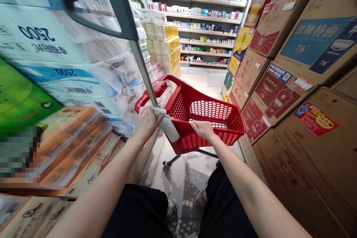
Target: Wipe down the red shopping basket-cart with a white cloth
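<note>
A red plastic shopping cart [182, 98] stands in the aisle before me, turned partly sideways. My left hand [145, 122] is closed on a pale grey cloth [169, 126], pressed near the foot of the cart's metal pole [142, 67]. Part of the cloth hangs over the red side below the thumb. Above, the pole ends in a dark grey loop handle [117, 7]. My right hand [204, 130] grips the near rim of the cart, its fingers curled over the edge and partly hidden. Inside, the basket shows nothing but its perforated walls.
Stacked tissue packs [111, 67] rise close on the left, above orange packages [64, 137]. Cardboard boxes [304, 148] line the right side. Shelves of small products [206, 16] stand at the far end. Tiled floor [199, 76] runs between the stacks.
</note>
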The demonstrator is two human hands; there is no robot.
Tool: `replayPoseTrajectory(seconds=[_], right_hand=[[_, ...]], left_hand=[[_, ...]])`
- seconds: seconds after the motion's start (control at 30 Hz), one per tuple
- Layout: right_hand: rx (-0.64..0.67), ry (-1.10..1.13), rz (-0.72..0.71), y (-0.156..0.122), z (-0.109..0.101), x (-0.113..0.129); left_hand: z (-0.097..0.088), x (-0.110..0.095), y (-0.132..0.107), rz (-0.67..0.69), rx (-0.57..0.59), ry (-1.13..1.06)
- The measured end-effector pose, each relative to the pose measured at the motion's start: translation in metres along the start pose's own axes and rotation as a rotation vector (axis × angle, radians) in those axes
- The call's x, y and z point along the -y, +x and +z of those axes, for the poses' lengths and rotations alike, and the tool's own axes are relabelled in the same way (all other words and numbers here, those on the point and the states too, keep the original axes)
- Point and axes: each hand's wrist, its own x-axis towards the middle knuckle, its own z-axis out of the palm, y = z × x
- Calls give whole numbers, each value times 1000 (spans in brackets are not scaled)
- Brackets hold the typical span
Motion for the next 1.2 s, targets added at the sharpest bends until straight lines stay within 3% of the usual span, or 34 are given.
replayPoseTrajectory(seconds=[0.47,0.63,0.77,0.87,1.03,1.2], right_hand=[[12,-57,-20,-4,1,-4],[58,-44,18,-4,-4,-16],[135,-38,134,5,-11,-21],[178,-15,216,16,-13,-14],[112,61,201,39,-12,15],[126,114,231,50,-10,20]], left_hand=[[-6,-11,8,-25,-13,165],[-16,-20,12,-19,90,150],[-21,-24,23,9,193,143],[-19,-28,33,-3,246,147],[-12,-41,39,-31,235,148],[-5,-42,33,97,220,122]])
